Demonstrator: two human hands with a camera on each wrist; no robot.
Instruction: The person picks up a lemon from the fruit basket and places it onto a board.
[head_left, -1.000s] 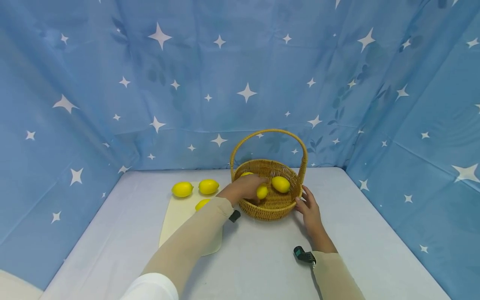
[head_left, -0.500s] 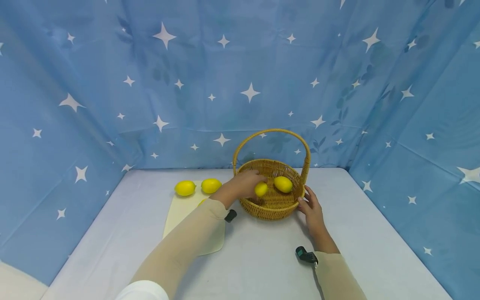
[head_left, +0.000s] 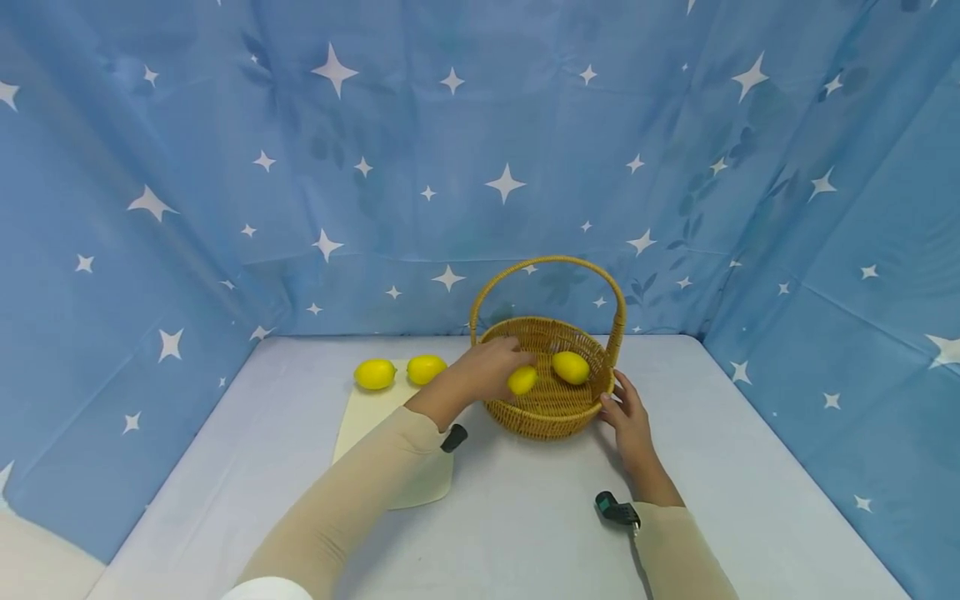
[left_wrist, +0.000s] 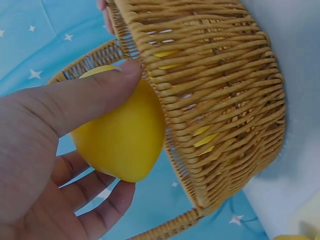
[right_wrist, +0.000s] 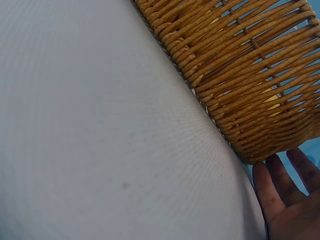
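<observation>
My left hand (head_left: 491, 367) pinches a yellow lemon (head_left: 522, 380) over the left part of the wicker basket (head_left: 543, 427). In the left wrist view, the thumb of my left hand (left_wrist: 65, 135) lies across the lemon (left_wrist: 122, 137), close to the basket rim (left_wrist: 165, 100), with fingertips below. Another lemon (head_left: 571, 367) lies inside the basket toward the right. My right hand (head_left: 630, 429) rests against the basket's right side. In the right wrist view, the nearly straight fingers of my right hand (right_wrist: 287, 200) touch the lower edge of the wickerwork (right_wrist: 255, 90).
Two lemons, one at the left (head_left: 375, 374) and one beside it (head_left: 427, 369), lie at the far end of a cream board (head_left: 367, 417), left of the basket. The tall basket handle (head_left: 555, 259) arches above the opening. Blue star-patterned curtains (head_left: 420, 125) surround the white table (head_left: 525, 517).
My left hand has drawn slightly left relative to the basket, still gripping its lemon. My forearm now hides a third lemon on the board. The head view has shifted a little; my right hand stays at the basket.
</observation>
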